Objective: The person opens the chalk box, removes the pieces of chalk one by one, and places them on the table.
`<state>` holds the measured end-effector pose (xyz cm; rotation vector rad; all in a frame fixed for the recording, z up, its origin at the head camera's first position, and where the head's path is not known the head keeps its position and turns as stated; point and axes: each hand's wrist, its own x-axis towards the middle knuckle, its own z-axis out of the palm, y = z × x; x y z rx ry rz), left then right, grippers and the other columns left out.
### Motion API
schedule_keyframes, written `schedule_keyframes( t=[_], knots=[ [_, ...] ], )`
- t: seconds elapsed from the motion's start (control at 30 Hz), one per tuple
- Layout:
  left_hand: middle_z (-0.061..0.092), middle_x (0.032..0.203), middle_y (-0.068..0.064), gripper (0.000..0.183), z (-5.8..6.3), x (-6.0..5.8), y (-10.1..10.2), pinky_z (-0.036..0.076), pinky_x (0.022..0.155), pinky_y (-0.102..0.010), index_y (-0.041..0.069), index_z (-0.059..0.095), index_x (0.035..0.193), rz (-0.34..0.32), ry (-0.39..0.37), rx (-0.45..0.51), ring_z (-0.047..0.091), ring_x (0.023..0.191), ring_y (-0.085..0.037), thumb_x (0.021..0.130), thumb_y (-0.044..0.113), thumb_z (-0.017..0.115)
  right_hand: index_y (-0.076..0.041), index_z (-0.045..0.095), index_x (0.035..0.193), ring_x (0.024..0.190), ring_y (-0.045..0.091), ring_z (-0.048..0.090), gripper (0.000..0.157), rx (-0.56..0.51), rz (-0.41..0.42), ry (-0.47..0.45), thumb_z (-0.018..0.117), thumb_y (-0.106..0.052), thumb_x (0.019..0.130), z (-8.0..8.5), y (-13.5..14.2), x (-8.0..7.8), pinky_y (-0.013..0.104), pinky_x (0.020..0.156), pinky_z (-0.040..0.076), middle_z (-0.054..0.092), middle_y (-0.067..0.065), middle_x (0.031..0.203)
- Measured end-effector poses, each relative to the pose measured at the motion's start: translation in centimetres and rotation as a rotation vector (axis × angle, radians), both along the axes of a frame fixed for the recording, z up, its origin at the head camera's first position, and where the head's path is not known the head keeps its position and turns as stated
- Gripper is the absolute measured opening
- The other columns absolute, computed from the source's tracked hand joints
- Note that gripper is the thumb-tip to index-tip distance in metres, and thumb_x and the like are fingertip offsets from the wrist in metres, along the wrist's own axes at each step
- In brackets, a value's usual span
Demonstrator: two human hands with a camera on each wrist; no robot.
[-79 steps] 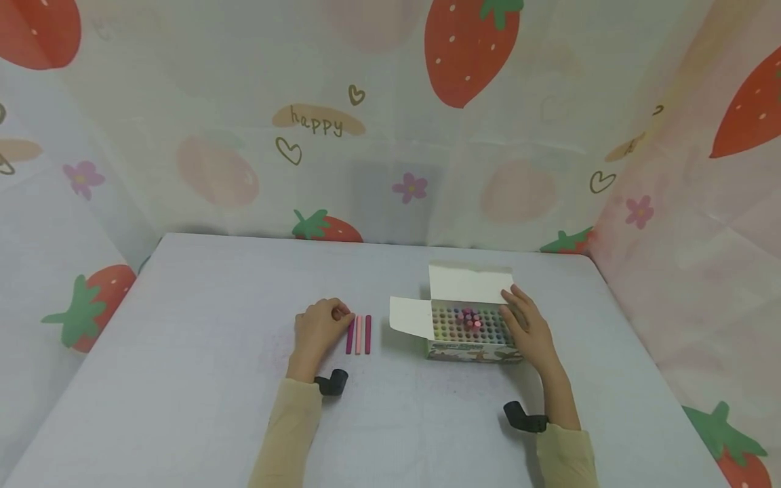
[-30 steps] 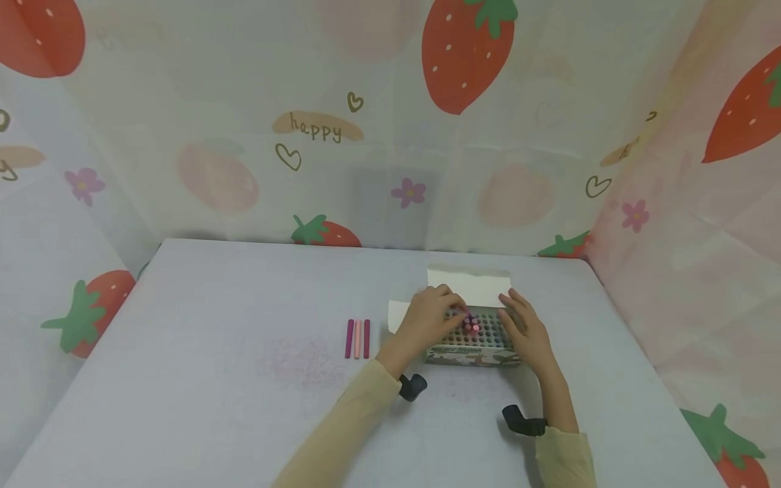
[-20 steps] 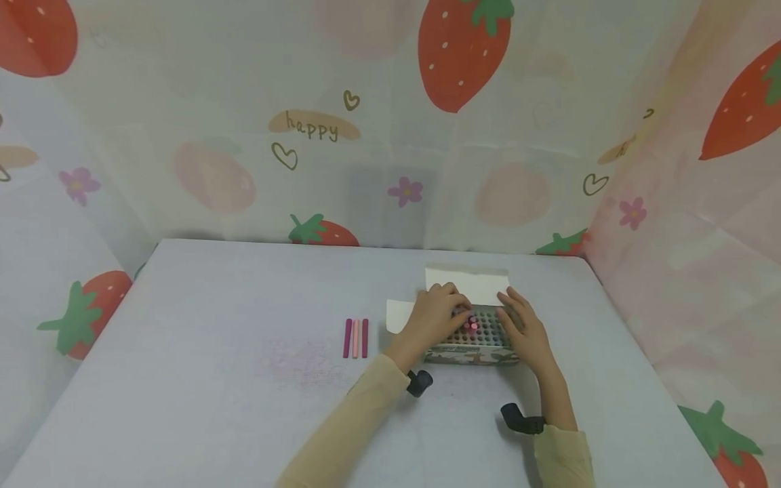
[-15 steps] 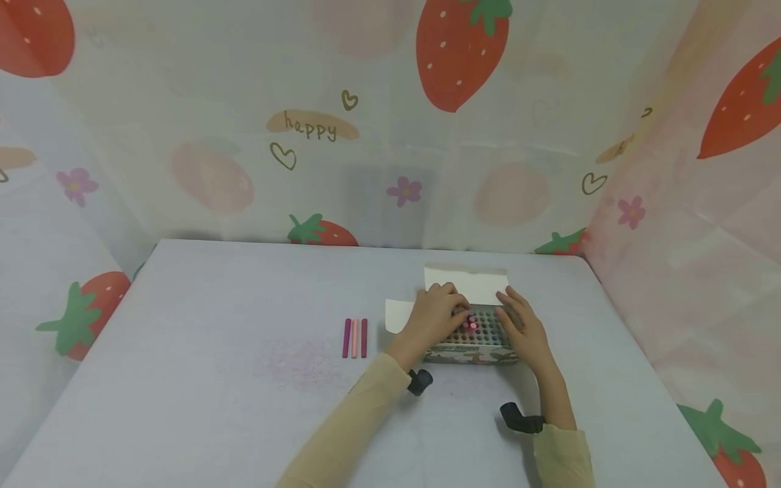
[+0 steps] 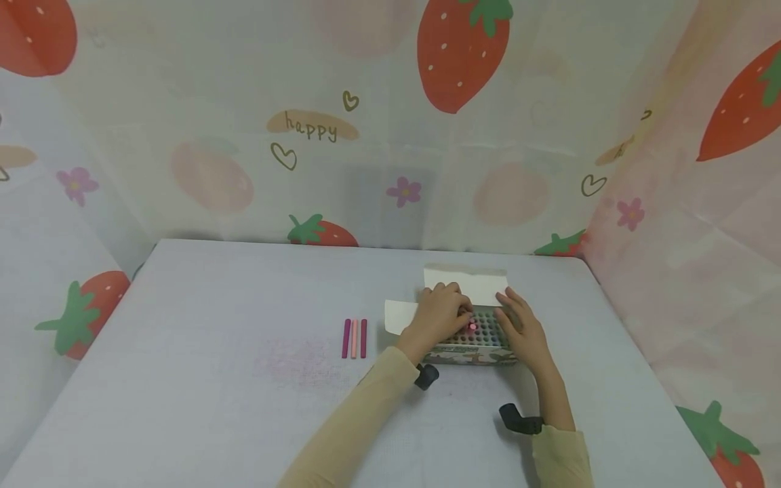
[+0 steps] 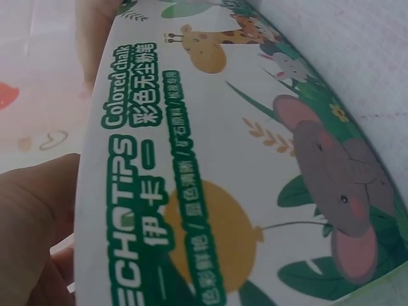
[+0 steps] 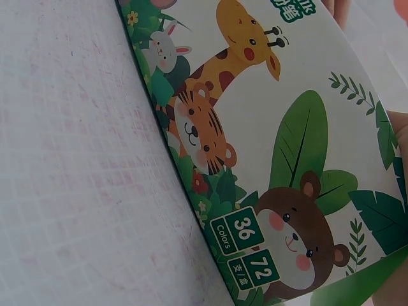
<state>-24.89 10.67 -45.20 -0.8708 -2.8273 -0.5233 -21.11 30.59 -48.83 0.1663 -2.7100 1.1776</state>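
A chalk box [image 5: 471, 355] stands with its lid raised, and its holed top shows many chalk ends. Above its left part, my left hand [image 5: 434, 316] bends its fingers and thumb round a chalk stick, mostly hidden by the fingertips. Pink chalk ends [image 5: 472, 327] stick up beside the thumb. Along the box's right end rests my right hand [image 5: 527, 333], fingers rather straight, thumb at the top edge. Left of the box lie a purple chalk [image 5: 346, 338], a pale pink chalk [image 5: 354, 339] and a magenta chalk [image 5: 363, 338], side by side. Both wrist views show the box's animal-printed front.
The raised white lid [image 5: 466, 279] leans back behind the box. A side flap [image 5: 399, 316] sticks out to the left, partly under my left hand. Pinkish chalk dust [image 5: 299, 362] marks the white table. Strawberry-patterned sheets [image 5: 378, 156] wall in the table.
My left hand has moved right, from the row of chalks to the box, and lately only shifts slightly among the chalk ends. My right hand stays at the box's right end.
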Motion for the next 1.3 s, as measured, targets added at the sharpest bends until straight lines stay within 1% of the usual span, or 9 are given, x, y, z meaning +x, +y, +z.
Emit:
schedule_keyframes(
  t=[0.13,0.33,0.43,0.7,0.9,0.97,1.17,1.3],
  knots=[
    [0.058,0.094,0.009,0.016,0.0,0.0,0.0,0.039,0.07,-0.028,0.028,0.071,0.097,0.0,0.0,-0.006,0.049,0.08,-0.01,0.089,0.037,0.06,-0.01,0.044,0.137,0.136,0.039,0.024,0.047,0.007,0.005,0.007,0.046,-0.035,0.097,-0.1,0.0,-0.1,0.064,0.1,0.024,0.026,0.012,0.15],
    [0.057,0.096,0.01,0.018,-0.6,0.0,0.2,0.041,0.077,-0.032,0.03,0.067,0.1,0.022,0.01,-0.031,0.049,0.084,-0.01,0.092,0.04,0.055,-0.009,0.044,0.137,0.136,0.039,0.024,0.048,0.008,0.002,0.005,0.046,-0.036,0.097,0.0,-0.1,-0.1,0.064,0.1,0.025,0.026,0.012,0.15],
    [0.057,0.097,0.01,0.019,-0.9,0.1,0.3,0.04,0.078,-0.032,0.03,0.066,0.102,0.033,0.015,-0.017,0.048,0.084,-0.01,0.093,0.04,0.053,-0.009,0.044,0.136,0.136,0.039,0.024,0.047,0.004,0.001,0.009,0.046,-0.035,0.097,0.0,-0.1,-0.1,0.064,0.1,0.025,0.027,0.012,0.15],
    [0.057,0.092,0.01,0.02,-0.9,0.4,0.4,0.04,0.075,-0.031,0.026,0.065,0.102,0.048,0.032,0.09,0.049,0.081,-0.009,0.094,0.038,0.051,-0.009,0.046,0.135,0.136,0.039,0.025,0.045,0.016,-0.009,0.027,0.047,-0.033,0.097,-0.2,0.0,-0.3,0.064,0.101,0.023,0.028,0.014,0.149],
    [0.058,0.091,0.009,0.021,-0.8,0.6,0.4,0.041,0.074,-0.031,0.024,0.062,0.099,0.065,0.083,0.193,0.051,0.079,-0.01,0.096,0.038,0.046,-0.009,0.046,0.135,0.135,0.039,0.026,0.044,0.012,-0.005,0.033,0.047,-0.031,0.097,-0.1,-0.1,-0.3,0.063,0.1,0.025,0.029,0.014,0.149],
    [0.059,0.092,0.009,0.021,-0.6,0.6,0.4,0.041,0.074,-0.032,0.024,0.062,0.099,0.069,0.096,0.215,0.053,0.081,-0.011,0.096,0.038,0.046,-0.009,0.046,0.135,0.136,0.039,0.026,0.045,0.013,-0.007,0.036,0.047,-0.032,0.097,-0.1,-0.1,-0.3,0.063,0.101,0.025,0.029,0.014,0.149],
    [0.059,0.096,0.01,0.021,0.2,0.6,0.1,0.041,0.077,-0.032,0.025,0.061,0.099,0.068,0.098,0.26,0.053,0.086,-0.01,0.096,0.039,0.047,-0.009,0.045,0.136,0.136,0.039,0.025,0.046,0.008,-0.003,0.028,0.047,-0.034,0.097,-0.1,-0.1,-0.3,0.063,0.1,0.025,0.028,0.014,0.149],
    [0.06,0.095,0.01,0.019,0.7,0.9,-0.5,0.042,0.076,-0.032,0.025,0.063,0.098,0.061,0.137,0.302,0.054,0.086,-0.009,0.094,0.039,0.05,-0.009,0.045,0.136,0.136,0.04,0.025,0.046,0.004,-0.002,0.019,0.046,-0.034,0.097,-0.2,0.0,-0.2,0.064,0.1,0.025,0.028,0.014,0.149]
  ],
)
